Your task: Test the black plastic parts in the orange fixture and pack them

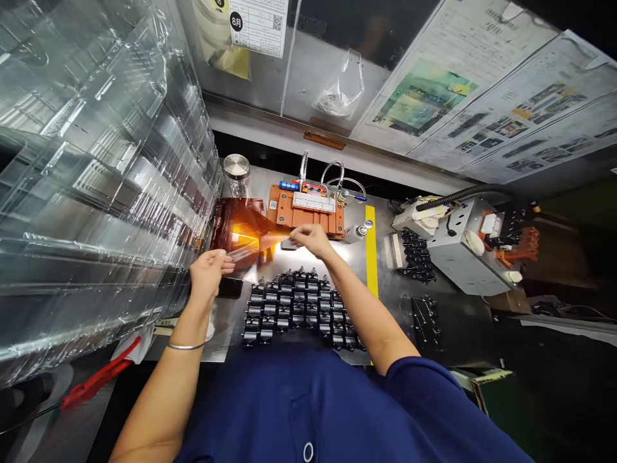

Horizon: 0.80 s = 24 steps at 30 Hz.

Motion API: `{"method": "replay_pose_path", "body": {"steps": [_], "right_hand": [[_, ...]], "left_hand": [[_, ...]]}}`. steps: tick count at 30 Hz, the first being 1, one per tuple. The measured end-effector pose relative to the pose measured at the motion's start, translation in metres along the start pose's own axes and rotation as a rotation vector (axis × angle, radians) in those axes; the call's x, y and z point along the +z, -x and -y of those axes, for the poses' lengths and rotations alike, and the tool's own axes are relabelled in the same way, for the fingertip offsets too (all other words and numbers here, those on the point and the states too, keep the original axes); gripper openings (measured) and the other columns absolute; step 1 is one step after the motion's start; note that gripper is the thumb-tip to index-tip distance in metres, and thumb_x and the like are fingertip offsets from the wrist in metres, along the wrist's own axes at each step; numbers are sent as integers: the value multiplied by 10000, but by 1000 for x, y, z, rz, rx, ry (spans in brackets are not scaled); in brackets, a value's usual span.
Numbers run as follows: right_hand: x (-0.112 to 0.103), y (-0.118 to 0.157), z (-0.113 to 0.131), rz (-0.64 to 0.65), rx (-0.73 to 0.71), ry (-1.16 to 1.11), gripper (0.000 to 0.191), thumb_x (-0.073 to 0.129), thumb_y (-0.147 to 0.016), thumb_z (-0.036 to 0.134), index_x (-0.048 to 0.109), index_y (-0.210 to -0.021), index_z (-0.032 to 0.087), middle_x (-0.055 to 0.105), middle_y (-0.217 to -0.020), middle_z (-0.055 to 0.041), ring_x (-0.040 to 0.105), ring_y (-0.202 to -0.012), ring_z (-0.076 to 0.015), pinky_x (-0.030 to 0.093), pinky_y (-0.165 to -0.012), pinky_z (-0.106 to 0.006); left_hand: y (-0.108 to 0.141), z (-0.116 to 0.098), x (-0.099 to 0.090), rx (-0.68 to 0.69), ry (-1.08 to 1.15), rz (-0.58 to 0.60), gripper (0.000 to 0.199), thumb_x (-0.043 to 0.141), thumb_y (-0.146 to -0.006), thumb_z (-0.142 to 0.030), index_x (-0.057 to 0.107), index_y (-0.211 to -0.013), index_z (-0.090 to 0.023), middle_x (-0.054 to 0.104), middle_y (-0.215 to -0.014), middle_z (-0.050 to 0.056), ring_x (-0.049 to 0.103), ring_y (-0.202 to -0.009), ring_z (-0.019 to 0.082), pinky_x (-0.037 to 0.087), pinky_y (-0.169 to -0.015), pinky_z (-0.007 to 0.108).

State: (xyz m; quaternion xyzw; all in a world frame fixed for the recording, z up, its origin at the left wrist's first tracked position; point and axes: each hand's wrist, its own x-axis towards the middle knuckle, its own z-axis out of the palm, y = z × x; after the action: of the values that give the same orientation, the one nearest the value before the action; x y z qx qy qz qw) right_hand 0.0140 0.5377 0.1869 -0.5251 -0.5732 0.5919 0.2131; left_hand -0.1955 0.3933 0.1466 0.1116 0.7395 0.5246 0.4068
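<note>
Clear film (247,249), seemingly, spans between left hand (209,270) and right hand (312,240)

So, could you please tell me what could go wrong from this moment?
The clear film is stretched between the left hand and the right hand, so it might crease or slip from the fingers. The right forearm overlaps the edge of the rows of black parts in this view; lowering it could perhaps knock some out of line.

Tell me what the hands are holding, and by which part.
A thin clear strip, seemingly by its ends: one in the left hand, the other in the right hand.
</note>
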Motion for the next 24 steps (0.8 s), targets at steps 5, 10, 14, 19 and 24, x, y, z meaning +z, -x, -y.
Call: {"method": "replay_pose_path", "body": {"steps": [5,10,14,19,24], "right_hand": [[-69,18,-26,-377,6,-63,211,649,-650,364,585,-648,163,633,-603,-7,657,-597,-146,508,-541,-234],[-109,60,-35,-425,-171,201,230,627,-700,398,631,-681,170,663,-634,-26,645,-621,-163,516,-575,-269],[-128,91,-38,-388,-306,549,154,551,-790,260,682,-776,181,709,-755,-43,636,-643,-155,504,-617,-270],[-151,110,-47,-348,-478,813,176,514,-872,186,690,-864,199,712,-815,-46,653,-755,-169,491,-671,-262],[-162,102,-51,-255,-595,870,178,491,-917,168,668,-905,179,701,-809,-52,635,-747,-160,490,-668,-261]], "left_hand": [[-35,17,2,-77,-107,-188,40,468,-773,-159,494,-742,-161,544,-570,-31,513,-396,77,487,-435,205],[-39,19,7,-35,-329,-226,92,424,-798,-150,505,-843,-152,605,-711,44,641,-582,174,571,-594,359],[-25,7,18,128,-601,-292,451,589,-731,-218,499,-1154,-88,529,-1255,265,456,-1240,427,360,-971,663],[-12,-21,112,820,-897,-55,429,488,-848,-271,495,-1250,-122,506,-1307,215,434,-1266,362,351,-1031,543],[4,-63,312,1109,-1256,658,293,360,-915,-155,608,-1067,-119,615,-1125,168,603,-1054,256,488,-864,364]]}}
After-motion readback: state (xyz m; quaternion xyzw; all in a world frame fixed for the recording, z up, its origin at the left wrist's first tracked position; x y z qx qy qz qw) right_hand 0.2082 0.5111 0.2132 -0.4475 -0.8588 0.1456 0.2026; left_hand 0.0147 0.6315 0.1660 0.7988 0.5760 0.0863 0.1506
